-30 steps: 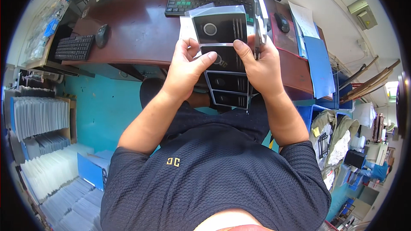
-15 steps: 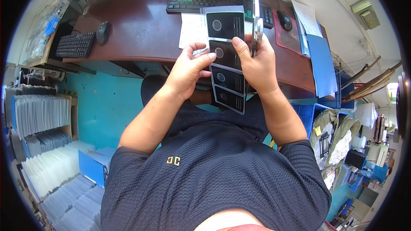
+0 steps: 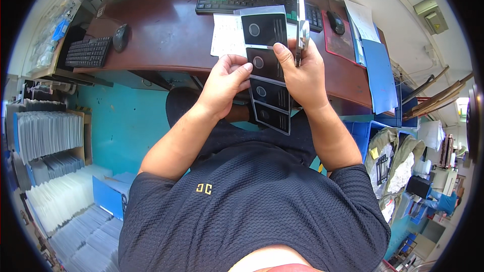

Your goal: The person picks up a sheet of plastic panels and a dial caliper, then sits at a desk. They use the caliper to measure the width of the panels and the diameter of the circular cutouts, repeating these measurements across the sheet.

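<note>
A strip of several glossy black panels [image 3: 265, 31], each with a grey ring and framed by clear film, hangs upright before me over the desk's front edge. At its left edge, my left hand [image 3: 227, 81] is closed, thumb and fingertips pinching the second panel from the top. My right hand [image 3: 305, 78] grips the right side, its thumb across the front of the strip. The same hand also holds a thin, silvery upright tool [image 3: 301, 20], seen edge-on; its kind I cannot make out. My right fingers are partly hidden behind these things.
On the brown desk [image 3: 161, 35] lie a black keyboard [image 3: 222, 1], a white paper sheet [image 3: 227, 35], a mouse [image 3: 335, 22] on a red-edged pad, and a second keyboard [image 3: 88, 53]. A blue folder [image 3: 379, 75] overhangs the right side. Stacked sheets [image 3: 50, 133] stand lower left.
My left fingers have drawn together against the strip's edge. The strip's top has tipped slightly left and its lower end slightly right. The right hand has hardly moved.
</note>
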Demonstrator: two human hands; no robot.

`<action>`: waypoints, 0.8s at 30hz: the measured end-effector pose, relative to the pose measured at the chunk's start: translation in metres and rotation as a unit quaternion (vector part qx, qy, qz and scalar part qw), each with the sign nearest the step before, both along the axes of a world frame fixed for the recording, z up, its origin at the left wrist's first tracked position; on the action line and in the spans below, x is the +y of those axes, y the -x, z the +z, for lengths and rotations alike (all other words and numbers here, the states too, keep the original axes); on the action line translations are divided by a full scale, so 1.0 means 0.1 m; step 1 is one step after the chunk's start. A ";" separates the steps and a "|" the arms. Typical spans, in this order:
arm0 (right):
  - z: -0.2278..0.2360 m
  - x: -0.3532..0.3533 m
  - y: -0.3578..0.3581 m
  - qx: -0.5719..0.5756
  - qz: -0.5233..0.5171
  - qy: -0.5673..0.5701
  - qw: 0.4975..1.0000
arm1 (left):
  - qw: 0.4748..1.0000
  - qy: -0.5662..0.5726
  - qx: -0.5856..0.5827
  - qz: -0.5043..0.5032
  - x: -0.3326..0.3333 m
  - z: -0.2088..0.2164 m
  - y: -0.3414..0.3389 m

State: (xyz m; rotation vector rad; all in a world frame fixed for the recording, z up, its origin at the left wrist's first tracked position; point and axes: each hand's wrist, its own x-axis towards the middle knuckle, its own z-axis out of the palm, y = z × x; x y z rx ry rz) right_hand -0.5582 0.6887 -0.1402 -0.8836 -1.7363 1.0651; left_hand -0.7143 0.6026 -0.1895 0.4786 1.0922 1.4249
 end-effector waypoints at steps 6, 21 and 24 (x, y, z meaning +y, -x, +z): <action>-0.02 -0.01 -0.01 -0.005 0.003 0.010 1.000 | 0.997 0.039 -0.044 -0.054 0.01 0.00 0.13; -0.11 0.15 -0.06 0.045 0.018 0.057 0.997 | 0.992 -0.098 -0.023 -0.078 -0.05 -0.03 -0.02; -0.11 0.18 -0.06 0.023 0.006 0.037 0.999 | 0.991 -0.100 -0.039 -0.079 -0.07 -0.04 0.02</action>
